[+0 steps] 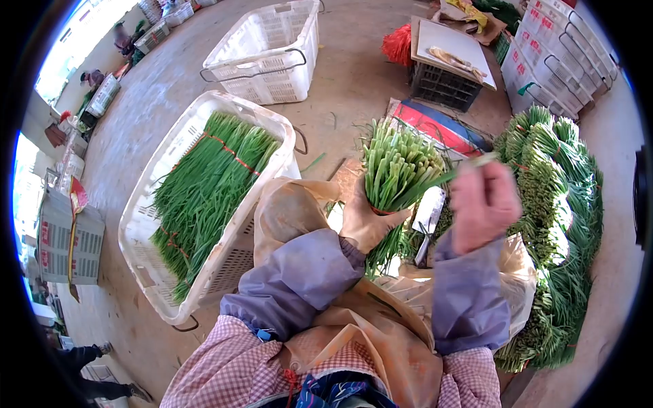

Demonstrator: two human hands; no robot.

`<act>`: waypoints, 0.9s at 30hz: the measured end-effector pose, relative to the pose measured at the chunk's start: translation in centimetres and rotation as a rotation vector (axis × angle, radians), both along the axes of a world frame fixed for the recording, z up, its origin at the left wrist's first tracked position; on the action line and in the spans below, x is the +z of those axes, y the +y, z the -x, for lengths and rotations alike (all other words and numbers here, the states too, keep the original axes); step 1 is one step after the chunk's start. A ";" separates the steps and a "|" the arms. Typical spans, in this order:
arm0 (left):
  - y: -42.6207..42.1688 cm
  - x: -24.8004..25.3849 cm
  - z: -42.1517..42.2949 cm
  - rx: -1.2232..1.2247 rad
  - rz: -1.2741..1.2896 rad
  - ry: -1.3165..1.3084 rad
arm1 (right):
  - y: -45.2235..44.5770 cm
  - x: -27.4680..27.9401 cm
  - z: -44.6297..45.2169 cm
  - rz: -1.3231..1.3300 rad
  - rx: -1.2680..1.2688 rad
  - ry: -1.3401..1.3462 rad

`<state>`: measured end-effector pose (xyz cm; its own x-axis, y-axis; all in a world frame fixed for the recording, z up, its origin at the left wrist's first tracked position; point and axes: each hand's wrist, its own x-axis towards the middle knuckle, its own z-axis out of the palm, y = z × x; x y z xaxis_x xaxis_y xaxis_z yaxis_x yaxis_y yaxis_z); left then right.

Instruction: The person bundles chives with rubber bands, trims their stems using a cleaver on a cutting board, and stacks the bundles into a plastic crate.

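Holding a bunch of green stalks [401, 163], the left hand [367, 221] is to the right of the filled crate [238, 248], its grip closed around the bunch. The pale ends point up, the leaves hang below the hand, and a red band shows beside the thumb. Farther to the right of the filled crate, past the bunch, the right hand [486, 204] is raised and blurred, its grip curled closed on a single stalk [439, 180] that slants across from the bunch.

Inside the filled crate lie long greens [211, 183] bound with red ties. Beyond it stands a second white crate [262, 75]. Well to the right of the filled crate, past both hands, a large pile of greens [571, 204] lies along the wall. Beyond the filled crate and to its right are a dark crate [442, 92] topped by a board [442, 37], a red bundle [396, 45] and stacked white crates [544, 61].
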<state>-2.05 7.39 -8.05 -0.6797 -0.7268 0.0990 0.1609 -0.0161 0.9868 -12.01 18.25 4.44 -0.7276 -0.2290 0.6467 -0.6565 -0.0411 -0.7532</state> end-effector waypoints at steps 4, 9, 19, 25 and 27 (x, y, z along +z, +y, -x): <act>-0.5 0.5 -0.2 0.008 -0.066 -0.057 | 9.7 6.2 10.1 0.432 -0.360 0.256; -0.9 1.4 -0.4 0.108 0.142 -0.235 | 13.4 7.8 10.3 0.106 -0.533 -0.068; 0.3 -0.2 0.7 0.182 0.219 -0.209 | 2.9 -3.8 -2.3 -0.476 0.377 0.020; 0.7 -1.4 2.4 0.123 -0.327 0.271 | -0.8 -4.6 -2.8 -0.424 0.259 -0.183; 0.9 -1.1 1.3 0.237 0.157 -0.083 | -1.5 -5.8 -2.2 -0.325 0.248 -0.184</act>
<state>-3.38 8.31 -9.17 -0.5034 -0.8464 0.1737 0.0601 0.1662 0.9843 -9.80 16.77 -1.38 -0.7215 -0.5807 0.3771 -0.5102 0.0776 -0.8566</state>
